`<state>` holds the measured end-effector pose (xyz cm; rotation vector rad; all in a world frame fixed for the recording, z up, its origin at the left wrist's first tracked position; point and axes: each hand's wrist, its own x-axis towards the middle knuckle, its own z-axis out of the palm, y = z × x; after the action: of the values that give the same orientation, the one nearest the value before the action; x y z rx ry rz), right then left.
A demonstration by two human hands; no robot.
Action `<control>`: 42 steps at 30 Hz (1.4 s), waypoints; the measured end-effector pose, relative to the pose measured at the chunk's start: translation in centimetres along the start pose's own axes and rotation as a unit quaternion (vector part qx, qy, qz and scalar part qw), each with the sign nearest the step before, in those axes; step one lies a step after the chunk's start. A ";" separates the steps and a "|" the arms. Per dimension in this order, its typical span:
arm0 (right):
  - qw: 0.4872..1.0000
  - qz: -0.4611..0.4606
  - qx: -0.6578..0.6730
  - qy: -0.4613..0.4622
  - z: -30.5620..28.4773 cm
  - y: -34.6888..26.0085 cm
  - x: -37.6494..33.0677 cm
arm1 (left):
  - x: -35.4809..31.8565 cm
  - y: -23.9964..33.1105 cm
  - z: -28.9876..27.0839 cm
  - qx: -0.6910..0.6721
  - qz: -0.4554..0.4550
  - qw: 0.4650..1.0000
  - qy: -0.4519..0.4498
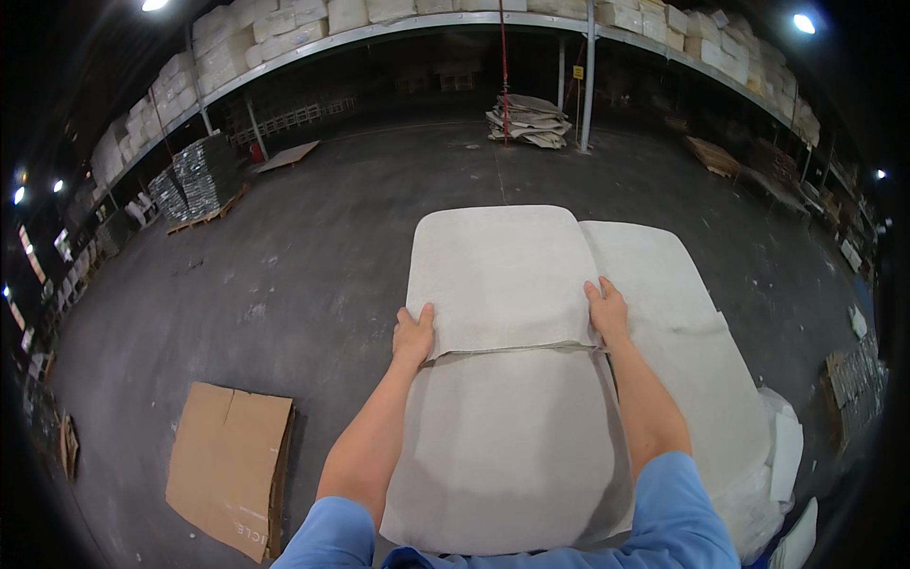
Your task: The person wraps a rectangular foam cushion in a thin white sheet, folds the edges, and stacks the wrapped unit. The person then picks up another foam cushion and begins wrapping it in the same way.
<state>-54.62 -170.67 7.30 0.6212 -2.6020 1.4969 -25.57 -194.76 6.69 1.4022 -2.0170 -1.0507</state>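
Note:
An off-white, felt-like pad (pixel 502 270) with rounded far corners is held level in front of me. My left hand (pixel 413 337) grips its left edge, fingers beneath and thumb on top. On the opposite edge my right hand (pixel 607 308) is closed in the same way. Below and nearer to me lies a similar pad (pixel 502 427), with a shadow across its lower part. A second row of off-white pads (pixel 664 284) lies alongside on the right, partly hidden by my right forearm. What supports the pads is hidden.
Folded brown cardboard (pixel 227 465) lies on the grey concrete floor (pixel 284 313) at the left. Farther off are a wrapped pallet stack (pixel 197 180), a heap of flat sheets (pixel 529 121) and a metal rack post (pixel 589 85). Clear plastic wrap (pixel 773 403) bunches beside the right-hand pads.

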 end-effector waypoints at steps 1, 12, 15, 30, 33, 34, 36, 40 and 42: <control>1.000 -0.005 -0.013 0.000 0.3 -0.1 -0.3 | 0.1 -0.2 -0.2 0.006 -0.001 1.000 0.002; 0.999 -0.011 -0.030 -0.036 0.5 -1.5 -0.3 | -0.3 -0.8 -2.4 -0.084 0.035 0.995 -0.047; 0.998 0.030 -0.040 -0.039 -2.1 2.2 -0.2 | -2.9 -0.5 -0.8 -0.169 0.029 0.962 -0.211; 0.925 0.050 0.194 0.322 -31.7 14.5 -20.6 | -8.1 -6.5 -5.2 -0.046 0.068 0.973 -0.214; 0.860 0.191 0.138 0.453 -35.7 21.0 -37.2 | -8.4 -6.8 -6.1 -0.120 0.088 0.967 -0.207; 0.839 0.274 0.056 0.467 -37.1 24.0 -45.6 | -8.6 -6.3 -4.4 -0.159 0.091 0.957 -0.226; 0.777 0.405 -0.121 0.467 -34.8 26.3 -60.9 | -9.4 -6.7 -3.5 -0.196 0.023 0.952 -0.234; 0.661 0.705 -0.138 0.218 -18.9 23.7 -88.2 | -11.0 -9.2 -5.9 -0.376 -0.045 0.841 -0.387; 0.605 0.792 -0.062 0.057 -11.2 19.5 -97.7 | -13.1 -14.0 -7.7 -0.408 -0.057 0.825 -0.388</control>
<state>25.88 -122.75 -28.31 -2.2814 -2.7654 1.1212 -7.13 -187.70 0.74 0.6498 -1.5152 -2.4508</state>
